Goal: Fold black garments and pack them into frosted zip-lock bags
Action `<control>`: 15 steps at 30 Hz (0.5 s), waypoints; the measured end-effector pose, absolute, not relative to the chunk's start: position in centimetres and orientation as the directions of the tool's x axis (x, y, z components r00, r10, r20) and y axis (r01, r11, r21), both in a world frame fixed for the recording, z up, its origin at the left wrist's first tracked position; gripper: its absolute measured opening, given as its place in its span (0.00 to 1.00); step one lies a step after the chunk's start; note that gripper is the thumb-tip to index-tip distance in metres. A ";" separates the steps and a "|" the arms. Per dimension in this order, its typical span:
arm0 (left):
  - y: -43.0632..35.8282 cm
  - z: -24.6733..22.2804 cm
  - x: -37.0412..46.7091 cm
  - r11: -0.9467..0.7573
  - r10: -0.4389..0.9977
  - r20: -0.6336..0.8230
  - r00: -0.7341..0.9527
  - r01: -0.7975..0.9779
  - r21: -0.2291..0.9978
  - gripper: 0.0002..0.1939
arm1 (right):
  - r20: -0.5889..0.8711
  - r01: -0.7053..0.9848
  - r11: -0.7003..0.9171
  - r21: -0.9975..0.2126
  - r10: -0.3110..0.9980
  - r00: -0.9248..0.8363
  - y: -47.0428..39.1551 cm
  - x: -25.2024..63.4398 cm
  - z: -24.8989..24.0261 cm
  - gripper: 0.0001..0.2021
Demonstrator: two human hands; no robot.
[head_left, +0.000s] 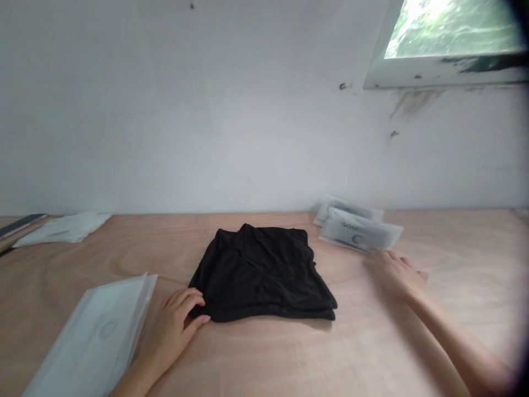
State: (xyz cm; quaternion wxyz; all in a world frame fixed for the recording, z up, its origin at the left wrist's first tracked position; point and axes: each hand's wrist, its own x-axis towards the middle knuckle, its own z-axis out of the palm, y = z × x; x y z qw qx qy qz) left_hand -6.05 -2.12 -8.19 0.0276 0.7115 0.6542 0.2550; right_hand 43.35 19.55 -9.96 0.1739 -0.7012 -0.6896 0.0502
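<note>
Black shorts [264,275] lie folded in the middle of the wooden table, the wider layered edge towards me. At their lower left corner is my left hand [177,320], its fingers and thumb closed around the edge of the cloth. Off to the right, my right hand [397,273] is smeared by motion, so its fingers are hard to read. It is close to the lower edge of a translucent plastic packet [359,229] with dark print; whether it touches the packet I cannot tell. A second packet [351,208] lies partly behind that one.
Frosted plastic bags [95,331] with a faint oval mark lie flat at the left front. More white bags [66,227] rest at the back left, beside a dark flat strip [22,225]. The table [256,358] meets a white wall [185,121], with a window at upper right.
</note>
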 end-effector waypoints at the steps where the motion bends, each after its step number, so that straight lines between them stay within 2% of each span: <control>1: -2.1 -8.3 -6.0 -0.142 0.944 0.330 0.012 0.917 0.374 0.08 | 0.151 0.954 0.033 -0.299 0.989 0.013 19.0 43.3 -9.9 0.28; 4: -2.2 -8.4 -5.8 -0.143 0.942 0.336 0.009 0.916 0.375 0.09 | 0.050 0.941 0.162 -0.299 0.987 -0.154 16.3 43.1 -9.1 0.19; 7: -2.1 -8.3 -5.7 -0.151 0.938 0.347 0.016 0.918 0.367 0.09 | 0.010 0.902 0.253 -0.349 0.964 -0.266 14.3 43.6 -7.6 0.20; 9: -2.0 -8.3 -5.8 -0.155 0.936 0.350 0.022 0.921 0.358 0.09 | 0.060 0.892 0.252 -0.376 0.967 -0.248 14.4 44.3 -6.9 0.19; 11: -1.9 -8.2 -5.9 -0.149 0.933 0.359 0.015 0.925 0.348 0.11 | 0.091 0.890 0.215 -0.401 0.977 -0.195 15.1 45.2 -6.6 0.25; 13: -2.2 -7.9 -5.7 -0.141 0.920 0.393 -0.004 0.930 0.339 0.14 | 0.067 0.884 0.168 -0.436 0.986 -0.154 15.2 45.8 -7.0 0.28; 15: -3.2 -7.3 -4.5 -0.131 0.893 0.448 -0.046 0.925 0.356 0.18 | 0.028 0.872 0.118 -0.474 0.992 -0.120 13.9 45.7 -7.7 0.27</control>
